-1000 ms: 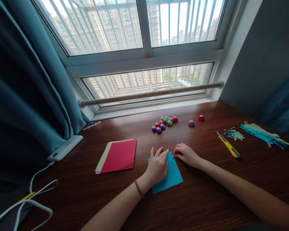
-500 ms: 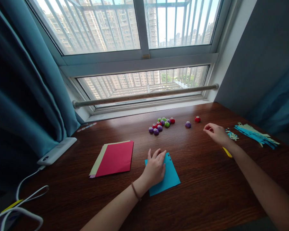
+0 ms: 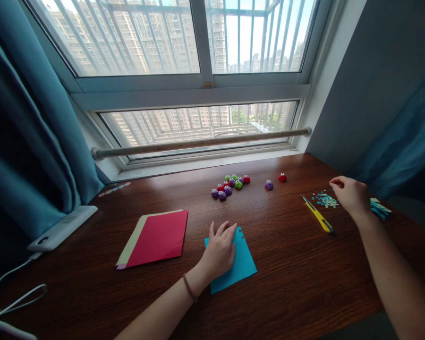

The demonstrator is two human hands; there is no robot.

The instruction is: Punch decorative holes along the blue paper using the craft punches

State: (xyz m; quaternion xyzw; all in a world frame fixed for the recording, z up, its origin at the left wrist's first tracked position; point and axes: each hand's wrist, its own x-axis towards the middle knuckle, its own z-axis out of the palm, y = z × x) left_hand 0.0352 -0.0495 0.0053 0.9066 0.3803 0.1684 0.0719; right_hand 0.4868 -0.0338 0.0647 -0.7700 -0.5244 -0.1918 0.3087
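Observation:
My left hand [image 3: 218, 250] lies flat, fingers spread, on a blue paper sheet [image 3: 242, 264] with small punched holes near its top edge. My right hand [image 3: 350, 194] hovers far right, its fingertips pinched together just above a small pile of blue and pale paper scraps [image 3: 325, 200]. I cannot make out anything between the fingertips. Part of a bundle of blue and green paper strips [image 3: 379, 209] shows behind that hand.
A yellow utility knife [image 3: 318, 219] lies left of the scraps. Several small red, purple and green craft punches [image 3: 230, 185] cluster near the window, with a purple one [image 3: 268, 184] and a red one [image 3: 282, 177] apart. A red-topped paper stack [image 3: 155, 238], a white power bank [image 3: 61, 227] and cables sit left.
My right hand left the blue sheet's top edge and travelled right, past the knife, to the scrap pile. My left hand stayed on the sheet. The view shifted rightward.

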